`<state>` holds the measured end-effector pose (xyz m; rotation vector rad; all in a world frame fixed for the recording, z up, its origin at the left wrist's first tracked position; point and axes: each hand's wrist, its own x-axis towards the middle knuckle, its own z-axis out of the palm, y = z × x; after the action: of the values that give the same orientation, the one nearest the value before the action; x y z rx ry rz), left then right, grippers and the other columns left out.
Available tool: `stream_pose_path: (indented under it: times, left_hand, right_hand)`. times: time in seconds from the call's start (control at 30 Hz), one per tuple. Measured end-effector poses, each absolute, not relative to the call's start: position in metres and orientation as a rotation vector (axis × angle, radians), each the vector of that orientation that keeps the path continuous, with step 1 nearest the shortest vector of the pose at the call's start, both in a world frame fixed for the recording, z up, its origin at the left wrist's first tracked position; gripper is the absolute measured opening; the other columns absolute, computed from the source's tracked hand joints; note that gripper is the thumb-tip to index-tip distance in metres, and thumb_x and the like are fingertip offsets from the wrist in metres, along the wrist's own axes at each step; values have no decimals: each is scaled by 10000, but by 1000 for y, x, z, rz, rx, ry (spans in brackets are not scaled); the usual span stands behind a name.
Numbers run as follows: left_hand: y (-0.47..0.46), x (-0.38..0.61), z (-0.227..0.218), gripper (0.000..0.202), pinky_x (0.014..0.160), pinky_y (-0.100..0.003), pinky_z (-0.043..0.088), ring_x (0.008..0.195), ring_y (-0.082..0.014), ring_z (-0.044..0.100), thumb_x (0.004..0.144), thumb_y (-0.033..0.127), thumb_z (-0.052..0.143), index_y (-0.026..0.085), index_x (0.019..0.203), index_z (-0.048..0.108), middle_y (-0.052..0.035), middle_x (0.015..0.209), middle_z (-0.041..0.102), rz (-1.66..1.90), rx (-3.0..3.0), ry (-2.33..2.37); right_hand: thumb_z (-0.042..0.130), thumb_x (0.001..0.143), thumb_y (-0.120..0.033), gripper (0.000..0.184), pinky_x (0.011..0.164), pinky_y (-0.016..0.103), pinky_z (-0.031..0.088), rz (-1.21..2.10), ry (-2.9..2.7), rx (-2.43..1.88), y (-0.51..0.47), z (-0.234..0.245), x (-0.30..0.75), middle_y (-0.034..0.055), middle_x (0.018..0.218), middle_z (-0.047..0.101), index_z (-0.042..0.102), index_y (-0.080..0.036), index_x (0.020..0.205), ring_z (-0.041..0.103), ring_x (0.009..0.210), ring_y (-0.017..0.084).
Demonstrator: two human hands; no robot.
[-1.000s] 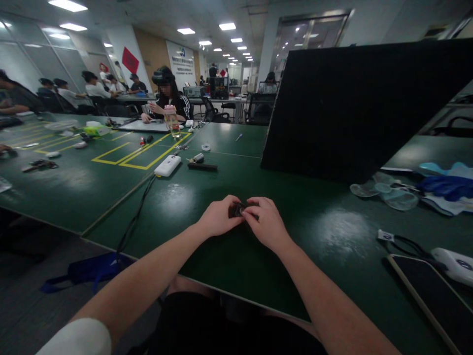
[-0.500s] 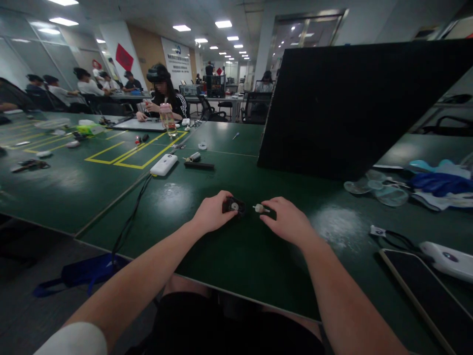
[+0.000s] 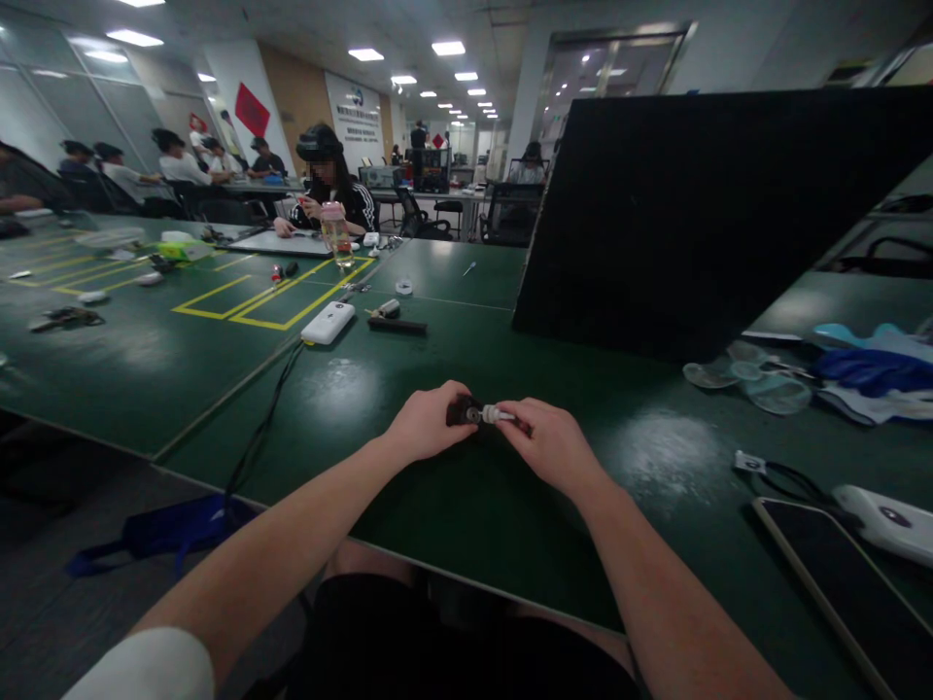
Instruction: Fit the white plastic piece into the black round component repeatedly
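Observation:
Above the green table (image 3: 437, 506), my left hand (image 3: 423, 425) is closed around a small dark part (image 3: 459, 408) that has a round greyish disc on its face. My right hand (image 3: 550, 439) pinches a small white cylindrical piece (image 3: 493, 414), its thin tip pointing left at the disc. The two parts meet or nearly meet; whether the tip has entered the disc cannot be made out. Fingers hide much of both pieces.
A large black panel (image 3: 677, 224) stands tilted at the right. Clear fan blades (image 3: 777, 391), blue-and-white gloves (image 3: 875, 374) and a phone (image 3: 838, 583) lie right. A white device (image 3: 328, 323) and a black bar (image 3: 397, 327) lie ahead. One person (image 3: 331, 194) sits across.
My right hand has moved left, bringing the white piece up to the dark part. Its fingers have closed in more. The dark part has turned slightly in my left hand.

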<state>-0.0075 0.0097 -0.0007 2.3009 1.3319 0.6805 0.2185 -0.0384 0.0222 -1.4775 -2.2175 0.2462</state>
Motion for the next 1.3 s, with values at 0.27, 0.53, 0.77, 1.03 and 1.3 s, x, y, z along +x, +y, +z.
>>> stream_pose_path:
  times: [0.27, 0.53, 0.77, 1.03, 1.3]
  left_hand:
    - [9, -7, 2, 462, 807, -349, 552, 895, -221, 714, 788, 424, 742, 259, 1187, 576, -25, 1016, 741, 694, 2326, 1291]
    - [7, -6, 3, 464, 751, -334, 547, 876, -224, 709, 782, 428, 741, 268, 1183, 573, -31, 1003, 732, 657, 2300, 1295]
    - [6, -4, 1, 455, 718, -320, 524, 850, -214, 701, 782, 438, 728, 269, 1171, 564, -21, 969, 723, 652, 2298, 1275]
    - [5, -5, 5, 442, 718, -325, 536, 870, -214, 706, 787, 418, 723, 276, 1171, 557, -25, 1005, 727, 624, 2219, 1252]
    - [6, -7, 2, 455, 707, -324, 529, 838, -200, 691, 797, 417, 715, 275, 1198, 552, -18, 995, 717, 644, 2191, 1249]
  right_hand:
    - [516, 964, -315, 280, 695, 328, 468, 245, -2238, -1481, -44, 29, 216, 59, 998, 702, 706, -248, 1159, 630, 825, 195]
    - [536, 941, -326, 308, 640, 320, 450, 322, -2223, -1552, -43, 27, 216, 55, 983, 705, 692, -250, 1197, 626, 769, 188]
    - [539, 946, -389, 250, 614, 306, 432, 470, -2092, -1584, -41, 25, 214, 29, 869, 719, 728, -244, 1021, 621, 693, 167]
    - [521, 943, -535, 378, 536, 291, 381, 511, -2006, -1709, -37, 17, 210, 12, 703, 668, 708, -232, 817, 574, 590, 154]
    - [259, 923, -794, 746, 525, 306, 357, 536, -1719, -1792, -34, 21, 229, 31, 585, 567, 646, -211, 661, 519, 537, 167]
